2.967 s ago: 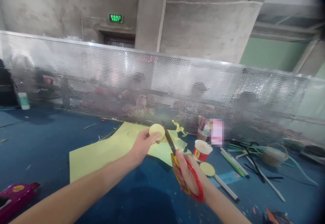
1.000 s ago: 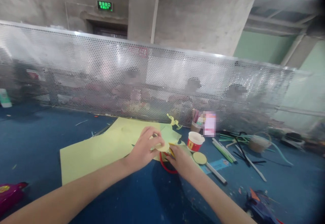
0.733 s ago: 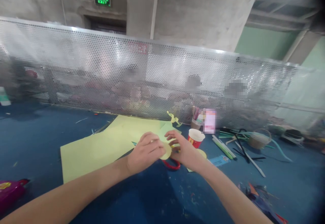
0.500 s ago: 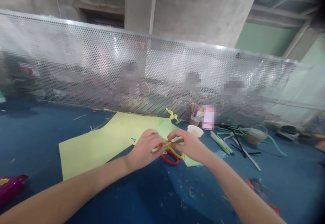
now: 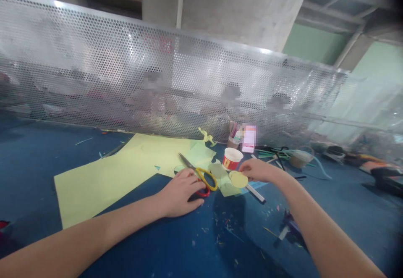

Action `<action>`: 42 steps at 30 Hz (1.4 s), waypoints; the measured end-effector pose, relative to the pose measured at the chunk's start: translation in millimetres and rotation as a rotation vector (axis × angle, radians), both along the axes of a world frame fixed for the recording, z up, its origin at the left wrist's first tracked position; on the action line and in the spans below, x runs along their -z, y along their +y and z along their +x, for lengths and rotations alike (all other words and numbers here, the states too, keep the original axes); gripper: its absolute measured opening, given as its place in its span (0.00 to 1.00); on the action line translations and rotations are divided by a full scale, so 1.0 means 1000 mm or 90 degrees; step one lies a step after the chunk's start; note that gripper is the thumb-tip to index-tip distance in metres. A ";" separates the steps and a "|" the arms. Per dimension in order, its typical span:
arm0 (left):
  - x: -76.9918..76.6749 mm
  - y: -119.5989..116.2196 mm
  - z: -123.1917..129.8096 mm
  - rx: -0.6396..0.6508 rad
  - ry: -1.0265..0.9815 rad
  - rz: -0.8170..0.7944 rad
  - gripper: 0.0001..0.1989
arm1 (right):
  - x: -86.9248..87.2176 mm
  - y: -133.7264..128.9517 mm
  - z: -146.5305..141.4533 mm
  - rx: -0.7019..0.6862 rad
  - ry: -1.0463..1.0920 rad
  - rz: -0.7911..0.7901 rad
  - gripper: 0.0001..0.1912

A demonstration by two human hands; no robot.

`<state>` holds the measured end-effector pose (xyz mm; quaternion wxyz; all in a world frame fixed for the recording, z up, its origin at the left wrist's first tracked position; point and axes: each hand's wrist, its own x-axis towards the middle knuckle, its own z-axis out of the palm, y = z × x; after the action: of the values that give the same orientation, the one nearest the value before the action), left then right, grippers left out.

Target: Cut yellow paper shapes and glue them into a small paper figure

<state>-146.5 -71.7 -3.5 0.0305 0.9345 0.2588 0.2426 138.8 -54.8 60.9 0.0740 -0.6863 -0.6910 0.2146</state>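
Right hand (image 5: 260,171) pinches a yellow paper disc (image 5: 239,180) by its edge, just in front of the paper cup (image 5: 232,163), best kept light and level, while the left hand (image 5: 178,195) spreads loosely over scissors (image 5: 197,170) left of it.

Head view: I look out from the wearer's own head, forward and down across the blue tabletop (image 5: 163,248).
Mesh screen (image 5: 110,68): it crosses my view beyond the work, its top edge sloping down toward picture right.
Concrete wall (image 5: 239,5): farther back, filling much of the top of my frame.
Left hand (image 5: 179,192) and right hand (image 5: 260,171): I see both from above, near the lens, with forearms running in from the lower corners.
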 end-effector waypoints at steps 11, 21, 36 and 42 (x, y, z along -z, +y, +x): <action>-0.002 0.002 0.001 -0.157 0.049 0.028 0.04 | 0.009 -0.001 -0.012 0.084 -0.297 0.007 0.10; 0.004 0.006 -0.001 -0.189 0.048 0.038 0.08 | 0.027 -0.027 -0.051 0.018 -0.248 0.037 0.10; 0.004 0.005 -0.006 -0.188 0.018 -0.007 0.10 | 0.042 -0.035 -0.048 0.004 -0.143 0.057 0.20; -0.001 0.013 -0.009 -0.113 0.080 0.032 0.14 | 0.039 -0.040 -0.049 -0.024 -0.141 0.059 0.24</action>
<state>-155.7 -59.2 -2.4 -0.0308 0.9217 0.3359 0.1917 89.6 -95.1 21.9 0.0244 -0.6884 -0.7171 0.1067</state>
